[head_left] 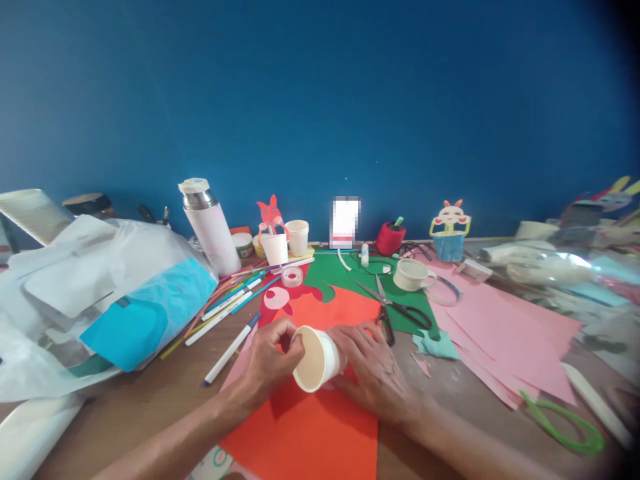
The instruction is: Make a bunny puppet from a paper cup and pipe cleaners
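A white paper cup [311,360] lies tilted on its side between my hands, its mouth turned toward the left and me. My left hand [275,350] pinches the cup's rim, thumb at the opening and fingers curled. Around the base and far side of the cup, my right hand [373,363] is closed. Below it is a sheet of orange paper [320,433] with a cut upper edge. Just beyond my right hand, black-handled scissors [387,303] rest on green paper [345,270]. A pale pink cut-out circle [277,298] is on red paper left of the orange sheet.
Markers [233,350] and coloured sticks lie at left, beside a plastic bag [165,247] of papers. A flask [213,230] stands behind them. Pink sheets [515,327], a mug [411,275] and a green loop [565,427] are at right. Decorated cups [449,247] line the blue wall.
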`<move>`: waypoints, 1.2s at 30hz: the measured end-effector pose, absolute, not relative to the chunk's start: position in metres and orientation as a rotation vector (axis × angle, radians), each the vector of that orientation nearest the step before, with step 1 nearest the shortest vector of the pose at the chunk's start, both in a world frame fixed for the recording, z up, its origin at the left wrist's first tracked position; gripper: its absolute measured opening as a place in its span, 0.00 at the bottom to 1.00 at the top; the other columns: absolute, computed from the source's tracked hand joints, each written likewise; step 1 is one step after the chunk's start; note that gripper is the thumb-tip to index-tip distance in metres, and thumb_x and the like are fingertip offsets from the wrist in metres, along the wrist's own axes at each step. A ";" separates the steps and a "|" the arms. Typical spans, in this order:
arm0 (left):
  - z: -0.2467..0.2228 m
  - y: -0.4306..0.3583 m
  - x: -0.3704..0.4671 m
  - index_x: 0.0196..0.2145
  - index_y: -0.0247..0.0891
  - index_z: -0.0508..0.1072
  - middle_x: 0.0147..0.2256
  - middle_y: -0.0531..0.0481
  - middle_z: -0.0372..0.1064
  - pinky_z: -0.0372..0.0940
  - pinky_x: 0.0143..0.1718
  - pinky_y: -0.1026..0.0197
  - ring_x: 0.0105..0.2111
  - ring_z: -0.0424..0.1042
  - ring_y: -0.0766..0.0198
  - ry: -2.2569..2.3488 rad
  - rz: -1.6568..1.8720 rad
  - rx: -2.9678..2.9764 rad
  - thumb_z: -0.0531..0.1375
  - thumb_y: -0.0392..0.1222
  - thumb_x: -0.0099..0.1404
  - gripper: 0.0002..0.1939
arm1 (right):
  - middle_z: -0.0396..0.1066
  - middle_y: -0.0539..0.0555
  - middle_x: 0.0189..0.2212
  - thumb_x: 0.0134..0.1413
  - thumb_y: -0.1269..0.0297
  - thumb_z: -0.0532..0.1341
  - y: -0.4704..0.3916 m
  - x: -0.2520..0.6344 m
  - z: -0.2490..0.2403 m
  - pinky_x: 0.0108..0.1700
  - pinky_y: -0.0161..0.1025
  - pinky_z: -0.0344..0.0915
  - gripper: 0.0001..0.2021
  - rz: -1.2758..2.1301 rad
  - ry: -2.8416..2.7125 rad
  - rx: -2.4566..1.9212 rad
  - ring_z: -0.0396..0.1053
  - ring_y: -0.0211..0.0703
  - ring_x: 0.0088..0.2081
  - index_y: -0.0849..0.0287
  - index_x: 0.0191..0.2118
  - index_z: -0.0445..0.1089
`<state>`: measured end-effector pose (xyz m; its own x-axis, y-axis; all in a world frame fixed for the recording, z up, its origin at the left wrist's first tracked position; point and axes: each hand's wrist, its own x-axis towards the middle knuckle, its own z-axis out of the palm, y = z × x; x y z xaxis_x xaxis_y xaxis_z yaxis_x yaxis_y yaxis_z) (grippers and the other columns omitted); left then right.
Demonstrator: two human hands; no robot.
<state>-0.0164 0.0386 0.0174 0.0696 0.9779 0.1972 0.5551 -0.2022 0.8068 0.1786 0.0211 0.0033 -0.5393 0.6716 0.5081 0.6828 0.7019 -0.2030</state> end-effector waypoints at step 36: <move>0.017 0.039 -0.015 0.19 0.36 0.60 0.18 0.56 0.58 0.54 0.22 0.67 0.20 0.59 0.69 1.532 0.963 1.798 0.51 0.36 0.51 0.05 | 0.66 0.60 0.45 0.50 0.57 0.58 0.022 0.175 -0.002 0.46 0.45 0.54 0.24 0.166 -2.295 -1.076 0.62 0.49 0.46 0.61 0.52 0.57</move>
<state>-0.0152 0.0387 0.0169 0.0786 0.9851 0.1528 0.5645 -0.1703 0.8077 0.1752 0.0217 -0.0020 -0.4972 0.7351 0.4608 0.6609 0.6650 -0.3477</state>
